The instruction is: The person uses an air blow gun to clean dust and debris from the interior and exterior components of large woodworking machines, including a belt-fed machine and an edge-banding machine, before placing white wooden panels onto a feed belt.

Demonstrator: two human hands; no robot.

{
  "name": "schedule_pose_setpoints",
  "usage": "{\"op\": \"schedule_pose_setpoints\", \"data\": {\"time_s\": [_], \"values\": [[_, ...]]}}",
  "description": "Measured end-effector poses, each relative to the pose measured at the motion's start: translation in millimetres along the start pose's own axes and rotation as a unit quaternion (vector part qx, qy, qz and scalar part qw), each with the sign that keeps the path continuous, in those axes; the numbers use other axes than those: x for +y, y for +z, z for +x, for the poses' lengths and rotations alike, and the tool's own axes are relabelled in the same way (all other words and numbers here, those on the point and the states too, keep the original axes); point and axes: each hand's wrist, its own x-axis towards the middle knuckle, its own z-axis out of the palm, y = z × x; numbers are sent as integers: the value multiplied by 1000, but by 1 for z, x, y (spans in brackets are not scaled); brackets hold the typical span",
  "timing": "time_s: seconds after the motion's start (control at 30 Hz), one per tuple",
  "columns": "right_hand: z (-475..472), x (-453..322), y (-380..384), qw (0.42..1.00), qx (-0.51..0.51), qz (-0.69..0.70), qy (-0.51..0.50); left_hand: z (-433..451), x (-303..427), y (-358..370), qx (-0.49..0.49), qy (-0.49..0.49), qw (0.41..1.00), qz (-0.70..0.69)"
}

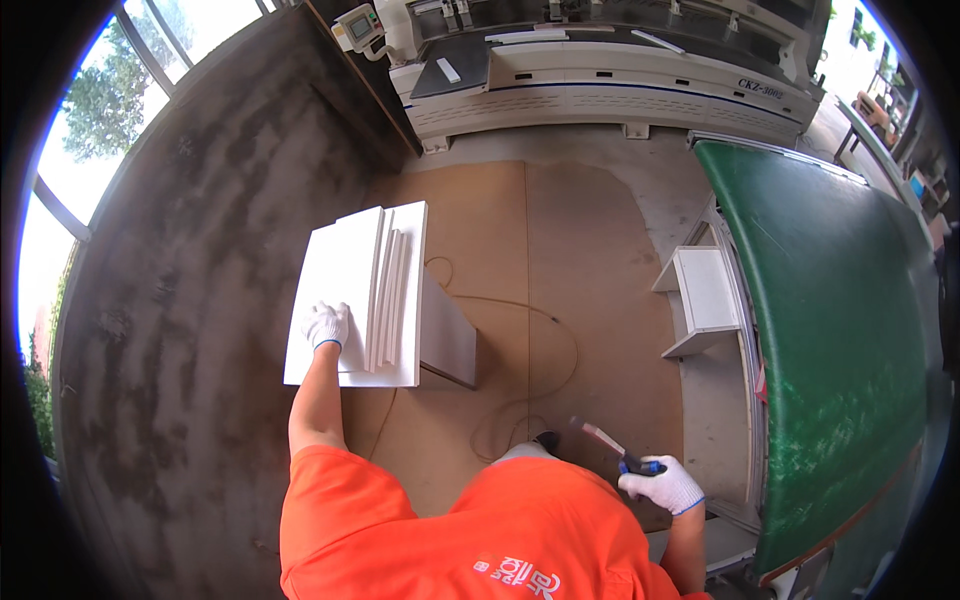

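My left hand (327,324), in a white knit glove with a blue cuff, rests on top of white flat boards (345,270). Several of them are stacked with stepped edges at the right, on a larger white panel (409,300) that forms the top of a box-like stand (454,334). My right hand (670,484), gloved the same way, is shut on a hand tool (634,463) with a black and blue handle. Its long reddish and pale shaft points up and left to a blurred dark tip, so its exact kind is unclear.
A green-topped workbench (832,322) stands at the right, with a white open box unit (705,289) beside it. Ahead is a long white machine (600,82) with loose strips on it. A yellowish hose (574,352) loops over the brown floor sheet (600,247). A dark mottled surface (187,315) fills the left.
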Motion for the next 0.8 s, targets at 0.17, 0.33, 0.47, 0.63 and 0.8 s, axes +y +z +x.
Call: {"op": "schedule_pose_setpoints", "data": {"time_s": [0.17, 0.33, 0.47, 0.63, 0.8], "values": [[-70, 41, -46, 996, -68, -64, -13, -56, 138, 13, 138, 334, 920, -152], [-140, 93, -88, 984, 79, -132, 86, -218, 313, 17, -227, 544, 800, -108], [-166, 166, -59, 915, 365, -118, 127, -359, 418, 46, -238, 702, 652, -161], [-178, 290, -11, 768, 574, 264, 104, -521, 550, 6, -93, 782, 531, -312], [-205, 314, 14, 635, 607, 475, 53, -632, 636, -27, -87, 821, 459, -328]]}}
